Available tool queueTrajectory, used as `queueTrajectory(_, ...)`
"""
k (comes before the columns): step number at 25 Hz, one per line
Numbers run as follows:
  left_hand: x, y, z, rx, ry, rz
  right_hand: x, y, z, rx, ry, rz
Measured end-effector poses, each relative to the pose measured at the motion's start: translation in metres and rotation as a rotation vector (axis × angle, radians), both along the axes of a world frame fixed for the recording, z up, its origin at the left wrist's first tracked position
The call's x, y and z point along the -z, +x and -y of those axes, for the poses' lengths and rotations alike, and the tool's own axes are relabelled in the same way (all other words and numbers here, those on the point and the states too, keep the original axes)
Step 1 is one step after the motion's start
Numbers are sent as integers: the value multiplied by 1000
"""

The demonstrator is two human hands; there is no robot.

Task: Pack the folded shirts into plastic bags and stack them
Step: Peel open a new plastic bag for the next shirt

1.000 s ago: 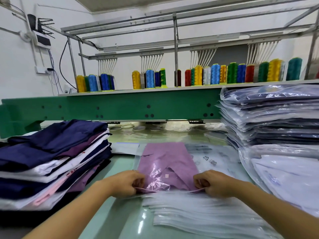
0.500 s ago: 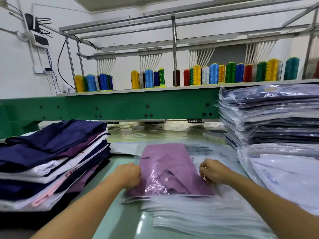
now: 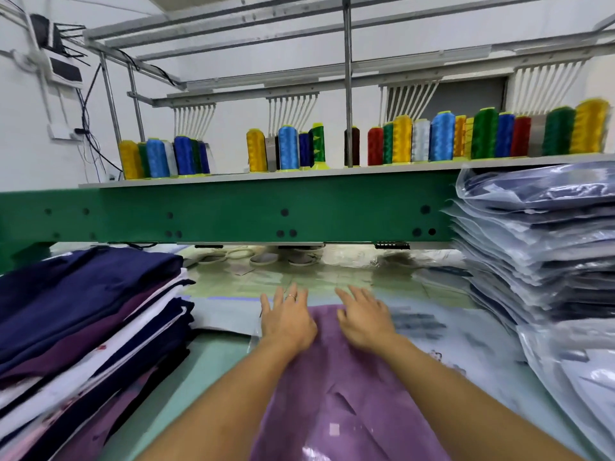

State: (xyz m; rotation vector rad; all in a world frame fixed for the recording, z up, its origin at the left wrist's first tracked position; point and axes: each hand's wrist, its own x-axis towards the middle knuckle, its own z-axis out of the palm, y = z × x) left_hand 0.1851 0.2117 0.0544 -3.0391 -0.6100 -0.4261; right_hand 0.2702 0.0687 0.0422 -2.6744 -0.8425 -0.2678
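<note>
purple bagged shirt (image 3: 346, 387) lies under the left hand (image 3: 288, 322) and right hand (image 3: 364, 322), both flat, gripping nothing; hard pressing could wrinkle it.

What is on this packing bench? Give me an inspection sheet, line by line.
Surface: pale green table, bare strip beside the shirt pile.
Job's things: purple shirt in plastic bag, centre; folded shirts piled left; bagged stack right.
Clutter: small round items at the back, blurred.
Hands: left hand and right hand flat on the bagged shirt's far end.
Cables: black cables on left wall.
Surroundings: green beam, thread cones above.
</note>
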Motion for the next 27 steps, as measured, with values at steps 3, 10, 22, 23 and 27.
queueTrajectory(3,22,32,-6,105,-95,-18,15,25,-26,-48,-106,-64)
queueTrajectory(10,65,49,-33,6,-181,-6,43,60,-15,7,-262,-117)
queueTrajectory(22,29,-34,-44,-233,-192,-127,14,11,41,247,-300,27)
queueTrajectory(23,25,-43,-32,-192,-184,-90,9,-6,36,202,-259,34)
queueTrajectory(27,27,-80,27,-37,-210,-36,5,-83,19,-24,-173,-108)
